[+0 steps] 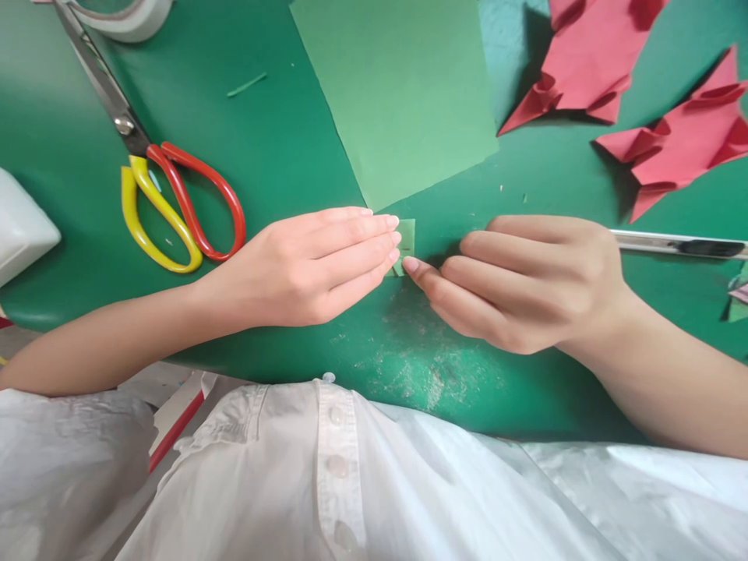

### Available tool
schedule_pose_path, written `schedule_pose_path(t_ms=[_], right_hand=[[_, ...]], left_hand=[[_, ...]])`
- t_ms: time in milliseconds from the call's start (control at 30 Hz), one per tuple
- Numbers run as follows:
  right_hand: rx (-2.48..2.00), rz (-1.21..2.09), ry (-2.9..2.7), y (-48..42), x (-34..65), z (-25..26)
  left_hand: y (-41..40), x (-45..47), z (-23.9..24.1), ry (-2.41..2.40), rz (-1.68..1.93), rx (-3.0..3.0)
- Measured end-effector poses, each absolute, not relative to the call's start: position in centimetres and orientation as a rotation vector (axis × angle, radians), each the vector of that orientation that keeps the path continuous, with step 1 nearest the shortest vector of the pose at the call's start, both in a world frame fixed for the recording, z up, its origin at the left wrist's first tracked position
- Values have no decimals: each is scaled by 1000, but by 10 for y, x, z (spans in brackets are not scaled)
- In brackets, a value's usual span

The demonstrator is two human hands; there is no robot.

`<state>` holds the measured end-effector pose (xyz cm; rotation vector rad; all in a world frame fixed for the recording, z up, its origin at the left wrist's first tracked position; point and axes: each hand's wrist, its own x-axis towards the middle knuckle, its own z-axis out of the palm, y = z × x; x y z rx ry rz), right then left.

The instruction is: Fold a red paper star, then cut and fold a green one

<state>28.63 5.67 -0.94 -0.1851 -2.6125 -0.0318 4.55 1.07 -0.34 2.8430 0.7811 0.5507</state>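
Note:
A small folded piece of green paper (407, 236) lies on the green tabletop, partly hidden under my fingers. My left hand (319, 263) rests flat over its left part, fingers stretched out side by side and pressing it down. From the other side, my right hand (520, 276) meets the paper's lower right edge with one fingertip. The rest of its fingers are curled in, and its thumb is hidden. Just beyond my hands is a larger sheet of green paper (409, 93), its near corner close to my left fingertips.
Scissors (195, 199) with red and yellow handles lie at left, near a tape roll (132, 22). A white object (23, 226) stands at the left edge. Two folded red paper shapes (601, 66) occupy the upper right. A cutter knife (681, 244) lies beyond my right wrist.

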Motion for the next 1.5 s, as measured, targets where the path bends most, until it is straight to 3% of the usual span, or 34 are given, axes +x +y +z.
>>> schedule_pose_path(t_ms=[333,733,1500], right_hand=[[-148,7,-2582,56,291,-16],[-427,-1,-2528,56,290,-21],[-309,87,-2626,54,288,-11]], left_hand=[[14,46,1,728,541,2938],[13,43,-2,782,496,2837],[12,44,-2,771,550,2757]])
